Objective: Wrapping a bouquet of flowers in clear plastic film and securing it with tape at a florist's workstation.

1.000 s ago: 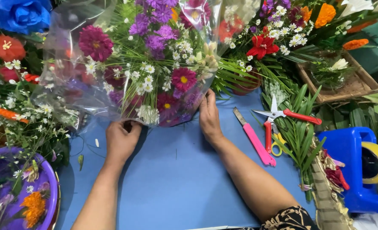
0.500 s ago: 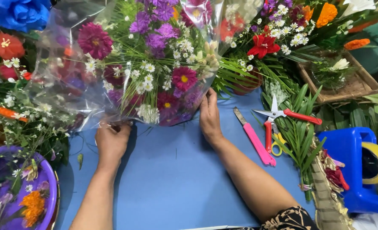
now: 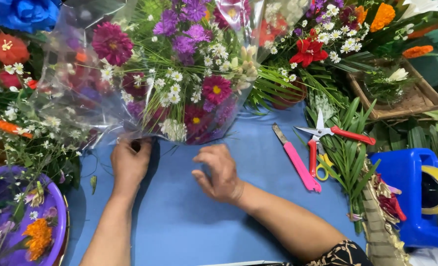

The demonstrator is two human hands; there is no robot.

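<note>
A bouquet [image 3: 179,83] of purple, magenta and small white flowers lies on the blue table [image 3: 189,216], wrapped in clear cellophane [image 3: 76,98]. My left hand [image 3: 129,162] pinches the wrap's lower edge by the stems. A little below the bouquet hovers my right hand [image 3: 218,173], fingers loosely curled and apart, holding nothing.
A pink-handled knife [image 3: 297,160], red-handled shears [image 3: 334,133] and yellow scissors [image 3: 322,170] lie to the right beside green leaves [image 3: 349,152]. A blue tape dispenser [image 3: 416,192] stands at the right edge, a purple bowl [image 3: 56,216] of flowers at the lower left. Loose flowers surround the table.
My right hand has let go of the bouquet's base and pulled back toward me. My left hand has moved up to the wrap's lower edge.
</note>
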